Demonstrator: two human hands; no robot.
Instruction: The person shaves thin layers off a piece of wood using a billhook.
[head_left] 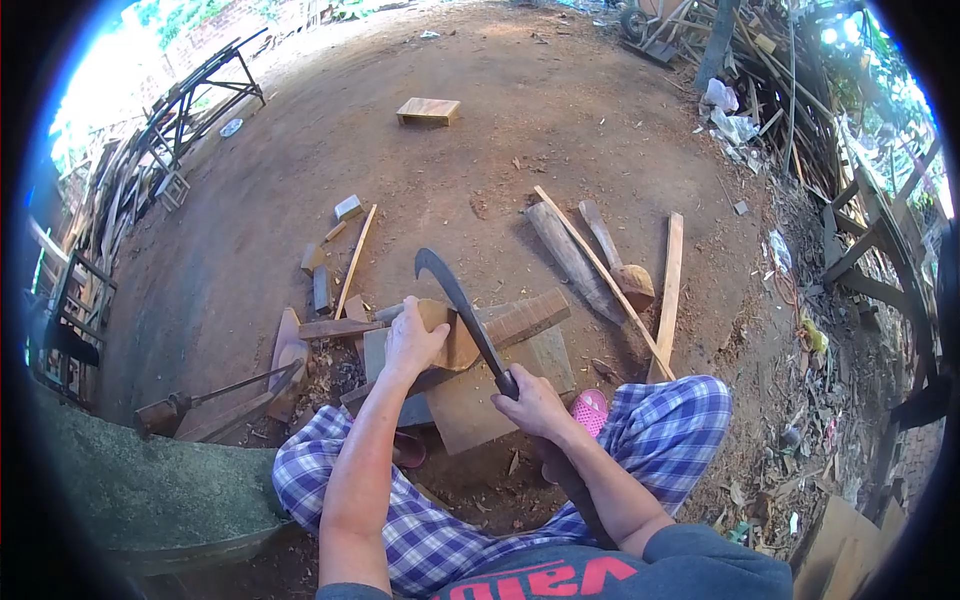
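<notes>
My right hand [533,405] is wrapped around the handle of a billhook [462,305], whose dark blade points away from me and hooks to the left at its tip. The long handle runs back under my right forearm. With my left hand [412,342] I grip a small wood block [462,347], fingers over its top and left side. That block rests against a thick wooden beam [525,318] lying crosswise in front of me. The blade passes close over the block's right side. Beneath the beam is a flat board [480,408], between my feet.
Right of the beam lie a wooden mallet [633,284], a long thin strip [600,265] and a plank [672,280]. A frame saw [225,400] and wood offcuts are at left, beside a mossy concrete slab [180,480]. Farther off stands a low wooden stool [428,108].
</notes>
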